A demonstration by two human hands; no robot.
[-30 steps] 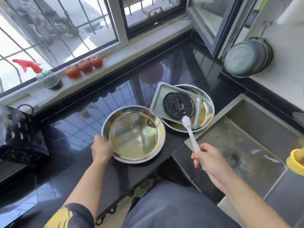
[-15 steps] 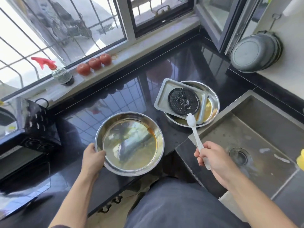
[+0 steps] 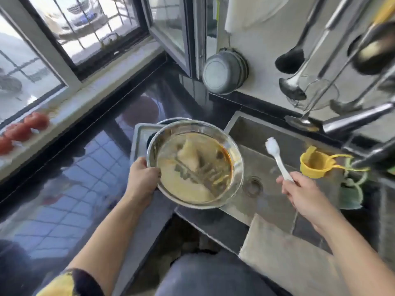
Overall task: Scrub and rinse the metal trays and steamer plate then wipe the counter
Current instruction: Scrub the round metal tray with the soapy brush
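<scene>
The left hand (image 3: 142, 177) grips the nine-o'clock rim of the round, shiny metal tray (image 3: 195, 163), which holds yellowish oily liquid and hangs tilted across the edge between the glossy black counter (image 3: 85, 167) and the dull steel sink (image 3: 267, 167). The right hand (image 3: 299, 192) clasps the smooth handle of a white bristled brush (image 3: 275, 155) above the sink. A grey rectangular tray (image 3: 139, 135) shows at the round tray's ten o'clock, mostly hidden.

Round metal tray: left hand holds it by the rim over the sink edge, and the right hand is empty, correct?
Not quite. The left hand does hold the round metal tray by its rim, but the head view shows the right hand gripping a white brush over the sink.
</scene>
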